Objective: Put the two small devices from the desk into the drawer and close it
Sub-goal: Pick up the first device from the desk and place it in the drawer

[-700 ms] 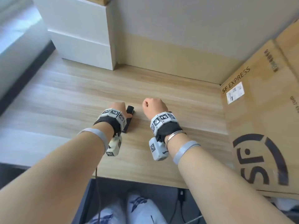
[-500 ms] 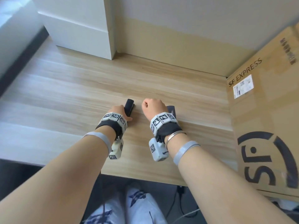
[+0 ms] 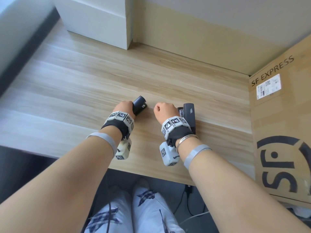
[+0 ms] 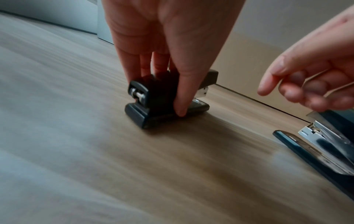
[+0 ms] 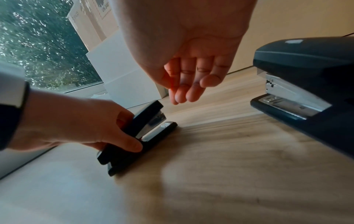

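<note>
From the head view both hands look like fists. The wrist views tell more — the left hand pinches the small stapler on the desk, while the right hand hangs loosely curled, holding nothing, left of the larger stapler.

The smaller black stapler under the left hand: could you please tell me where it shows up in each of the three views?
Head: the smaller stapler sits centre-left on the desk, gripped by the left hand.
Left wrist: centre of frame, under the fingers.
Right wrist: lower left.
Shared landmark: the larger stapler, to its right in every view.
</note>
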Action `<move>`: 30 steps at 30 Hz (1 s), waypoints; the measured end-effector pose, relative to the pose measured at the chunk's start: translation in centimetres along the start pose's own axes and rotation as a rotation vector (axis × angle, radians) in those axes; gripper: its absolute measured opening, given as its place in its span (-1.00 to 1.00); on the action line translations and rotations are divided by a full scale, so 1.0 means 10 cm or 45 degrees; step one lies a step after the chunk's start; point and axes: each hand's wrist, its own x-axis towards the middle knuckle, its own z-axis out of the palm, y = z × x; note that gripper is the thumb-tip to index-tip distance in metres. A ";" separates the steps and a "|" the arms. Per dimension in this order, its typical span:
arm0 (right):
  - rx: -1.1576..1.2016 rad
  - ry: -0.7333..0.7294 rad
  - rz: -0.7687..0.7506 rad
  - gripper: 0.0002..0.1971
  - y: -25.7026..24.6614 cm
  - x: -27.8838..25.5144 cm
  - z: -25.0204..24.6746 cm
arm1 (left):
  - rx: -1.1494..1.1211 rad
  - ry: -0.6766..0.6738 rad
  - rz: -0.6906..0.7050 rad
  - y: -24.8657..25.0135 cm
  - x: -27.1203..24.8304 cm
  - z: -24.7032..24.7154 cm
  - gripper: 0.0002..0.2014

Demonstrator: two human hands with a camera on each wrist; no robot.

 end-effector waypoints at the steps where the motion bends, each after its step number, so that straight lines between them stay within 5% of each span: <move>1: -0.007 0.003 -0.008 -0.69 -0.05 -0.02 0.02 | -0.007 0.004 0.004 -0.07 -0.03 -0.02 -0.71; 18: -0.098 -0.152 -0.330 -0.71 -1.52 -0.60 0.88 | -0.173 0.212 -0.181 -1.90 -1.18 -0.27 -0.70; 30: -0.218 -0.376 -0.601 -0.71 -2.23 -1.28 1.86 | -0.327 0.176 -0.509 -3.24 -2.00 0.44 -0.83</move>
